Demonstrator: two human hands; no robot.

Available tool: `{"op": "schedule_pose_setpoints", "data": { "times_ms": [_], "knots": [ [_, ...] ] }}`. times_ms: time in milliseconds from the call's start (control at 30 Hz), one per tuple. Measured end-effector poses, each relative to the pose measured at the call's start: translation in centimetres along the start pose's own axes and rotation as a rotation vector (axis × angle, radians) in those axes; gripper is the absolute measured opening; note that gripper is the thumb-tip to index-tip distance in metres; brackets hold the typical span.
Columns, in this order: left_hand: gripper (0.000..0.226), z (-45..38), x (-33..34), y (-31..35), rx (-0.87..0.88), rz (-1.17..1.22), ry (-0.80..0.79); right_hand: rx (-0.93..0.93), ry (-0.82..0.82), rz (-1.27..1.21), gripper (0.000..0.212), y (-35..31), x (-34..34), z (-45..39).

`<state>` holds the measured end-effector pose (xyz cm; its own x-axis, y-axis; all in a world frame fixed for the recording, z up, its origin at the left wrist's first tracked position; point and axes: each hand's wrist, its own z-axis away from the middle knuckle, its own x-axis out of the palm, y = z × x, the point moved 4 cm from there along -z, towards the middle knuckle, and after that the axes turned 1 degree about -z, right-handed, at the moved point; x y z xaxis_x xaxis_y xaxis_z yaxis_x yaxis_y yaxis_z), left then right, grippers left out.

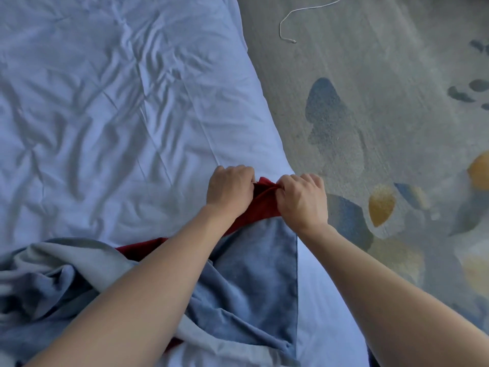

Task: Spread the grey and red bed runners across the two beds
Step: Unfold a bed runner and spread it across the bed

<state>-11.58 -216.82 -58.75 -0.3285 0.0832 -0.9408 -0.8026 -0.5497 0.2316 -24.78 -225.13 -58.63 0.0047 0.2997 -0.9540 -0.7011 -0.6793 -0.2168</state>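
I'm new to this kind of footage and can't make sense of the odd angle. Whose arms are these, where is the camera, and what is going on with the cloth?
There is no machine here. A person wears a wide-angle camera on the head, so you look down along their own bare arms. The left hand and the right hand are both closed on the bunched end of a red bed runner near the edge of a bed covered by a wrinkled pale sheet. A grey bed runner lies crumpled nearer the person, partly over the red one. To the right is a patterned carpet with a thin white cord lying on it. Only one bed shows.
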Motion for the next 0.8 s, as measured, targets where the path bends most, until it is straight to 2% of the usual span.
{"op": "schedule_pose_setpoints", "data": {
  "times_ms": [100,233,367,467,600,700,800],
  "knots": [
    [0.015,-2.3,-1.1,-1.5,-0.052,0.000,0.048,0.003,0.045,0.003,0.020,-0.5,-0.2,-2.8],
    [0.014,-2.3,0.1,-1.3,-0.061,0.025,-0.043,0.054,0.010,-0.047,0.019,-0.5,0.6,-2.6],
    [0.028,-1.2,1.8,1.1,-0.005,0.007,-0.079,0.169,-0.131,-0.032,0.034,1.7,1.7,1.0],
    [0.016,-1.0,2.3,2.0,0.001,-0.031,-0.060,0.197,-0.185,-0.031,0.015,2.8,2.6,3.4],
    [0.014,-1.0,1.9,1.1,-0.049,-0.085,-0.022,0.263,-0.133,-0.046,0.009,4.7,2.5,4.0],
    [0.016,-0.9,1.9,1.4,-0.040,-0.083,-0.035,0.257,-0.109,-0.062,0.013,5.9,2.4,3.2],
    [0.025,-0.4,2.1,3.0,0.010,-0.069,0.028,0.285,-0.080,-0.137,0.022,6.1,2.7,3.5]
  ]
}}
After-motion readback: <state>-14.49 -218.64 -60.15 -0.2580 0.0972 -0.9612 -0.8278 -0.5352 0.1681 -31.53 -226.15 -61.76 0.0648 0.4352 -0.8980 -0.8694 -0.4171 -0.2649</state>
